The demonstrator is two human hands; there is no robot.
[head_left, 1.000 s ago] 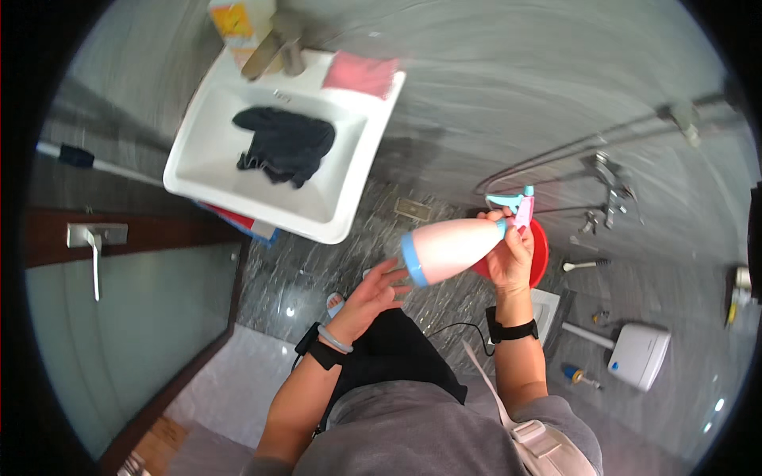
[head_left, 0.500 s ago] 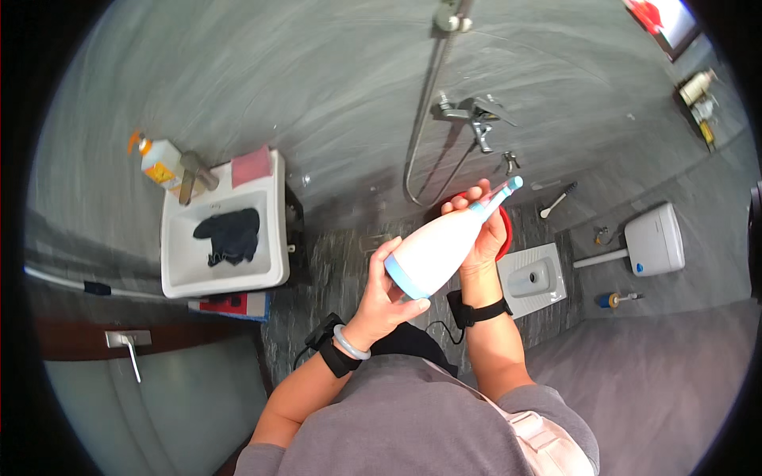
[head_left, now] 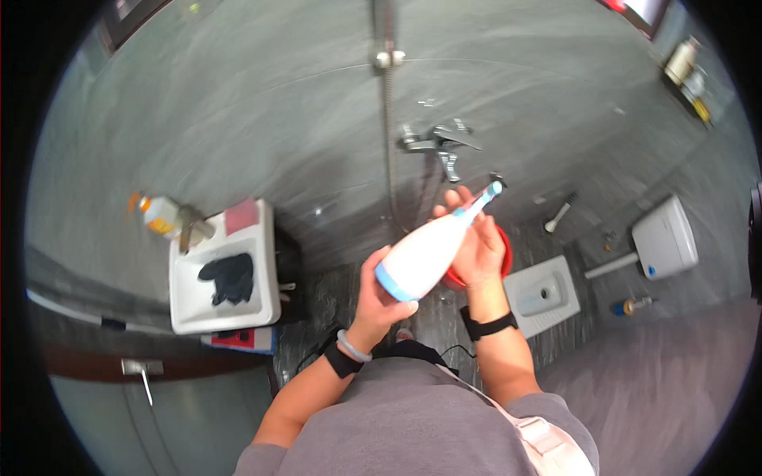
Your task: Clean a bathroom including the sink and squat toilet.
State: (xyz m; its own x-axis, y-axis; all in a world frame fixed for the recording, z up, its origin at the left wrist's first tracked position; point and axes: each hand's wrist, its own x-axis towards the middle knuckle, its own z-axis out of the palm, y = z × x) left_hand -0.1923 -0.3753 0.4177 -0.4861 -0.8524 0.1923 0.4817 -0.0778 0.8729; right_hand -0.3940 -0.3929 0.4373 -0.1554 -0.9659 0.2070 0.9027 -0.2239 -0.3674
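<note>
i hold the pale pink plastic spray bottle with its blue base and light blue nozzle [head_left: 425, 254] in front of me, aslant, nozzle pointing away and to my right. my left hand [head_left: 376, 301] is curled around the wide base, thumb on the near side, probably because that end is bulkiest. my right hand [head_left: 486, 258] is open and palm up beside the narrow neck, fingers loosely bent, perhaps to steady it; whether they touch, i cannot tell. below that hand is a round red bucket [head_left: 506, 250], partly hidden, near the white ceramic squat toilet [head_left: 520, 300].
</note>
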